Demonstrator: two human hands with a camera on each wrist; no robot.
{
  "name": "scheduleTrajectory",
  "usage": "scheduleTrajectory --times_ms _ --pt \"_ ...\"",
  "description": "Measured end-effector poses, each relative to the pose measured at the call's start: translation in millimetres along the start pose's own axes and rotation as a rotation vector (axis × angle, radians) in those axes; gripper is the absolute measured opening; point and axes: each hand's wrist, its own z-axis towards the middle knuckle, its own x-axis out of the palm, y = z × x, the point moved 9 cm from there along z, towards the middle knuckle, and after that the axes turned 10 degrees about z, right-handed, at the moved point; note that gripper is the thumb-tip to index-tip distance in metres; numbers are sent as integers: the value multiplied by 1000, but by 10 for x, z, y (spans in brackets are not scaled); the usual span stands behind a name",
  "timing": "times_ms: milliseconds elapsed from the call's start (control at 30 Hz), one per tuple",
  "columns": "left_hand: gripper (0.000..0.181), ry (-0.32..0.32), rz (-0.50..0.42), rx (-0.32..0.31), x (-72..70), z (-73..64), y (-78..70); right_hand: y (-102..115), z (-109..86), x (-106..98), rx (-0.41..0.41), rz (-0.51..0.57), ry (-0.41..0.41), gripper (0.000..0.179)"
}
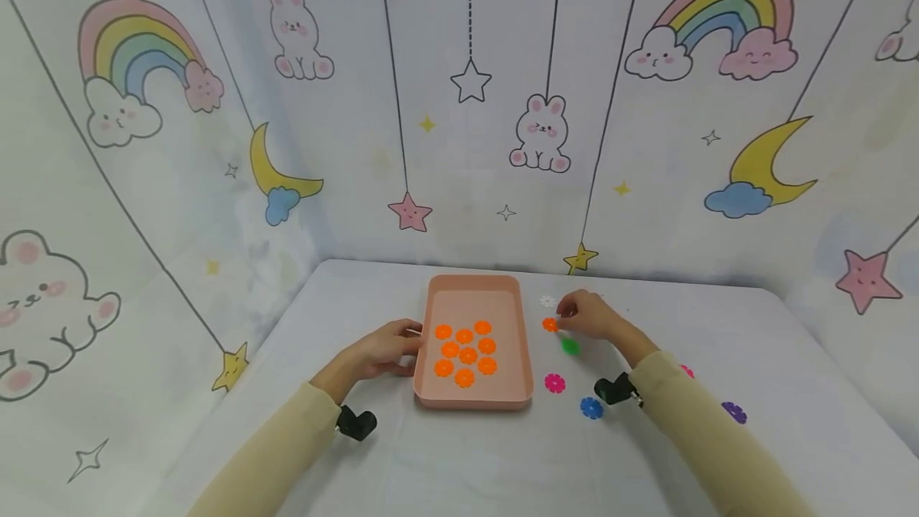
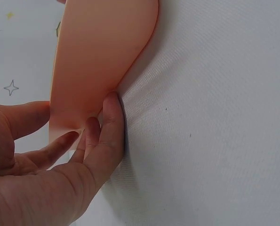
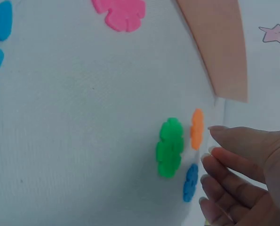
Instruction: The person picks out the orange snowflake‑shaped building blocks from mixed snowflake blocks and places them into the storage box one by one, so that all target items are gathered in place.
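A peach tray [image 1: 474, 283] holds several orange snowflake discs [image 1: 467, 355] lying flat. At its left side is my left hand [image 1: 388, 347], fingertips resting against the outer wall; in the left wrist view the fingers [image 2: 113, 115] lie loosely bent along that wall near the cloth. To the right of the tray my right hand [image 1: 590, 315] reaches over the cloth, its fingertips right at a single orange disc [image 1: 550, 325]. In the right wrist view thumb and fingers [image 3: 224, 181] are slightly bent and a small gap parts them from this orange disc [image 3: 196, 129]. A green disc [image 1: 570, 347] lies close by.
A blue disc [image 3: 190, 182] near my fingers is hidden in the head view. Beyond the orange disc is a white disc [image 1: 548, 301]. Nearer me lie a pink disc [image 1: 555, 383] and a blue disc [image 1: 592, 408]; a purple disc [image 1: 734, 412] is beside my right sleeve.
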Motion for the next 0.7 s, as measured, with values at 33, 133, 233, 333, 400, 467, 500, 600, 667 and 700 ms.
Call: scheduleTrajectory --times_ms 33,133,233,333,400,467,500,600,667,700 --pt "44 1 2 0 1 -2 -3 -19 12 11 8 0 -1 25" --pt "44 2 2 -2 3 -10 -8 -54 46 46 23 -10 4 24" --pt "44 0 6 -5 3 -13 -6 -86 75 71 48 -8 4 24" --pt "44 -2 0 -10 4 -15 -6 -104 96 97 56 -5 9 23" --pt "44 -1 -3 -10 4 -12 -6 -122 107 111 70 -4 7 21" --pt "43 -1 -11 -8 3 -10 -9 -119 110 114 76 -7 4 21" --pt "43 0 -15 -6 2 -9 -9 -115 111 113 78 -7 2 20" --pt "43 -1 -14 -2 -1 -5 -10 -82 107 101 68 -8 -6 19" --pt "43 -2 -13 -4 -2 -4 -4 -60 102 95 59 -4 -8 18" --pt "43 -2 -11 -5 -3 -4 -1 -58 99 92 60 -1 -11 17"
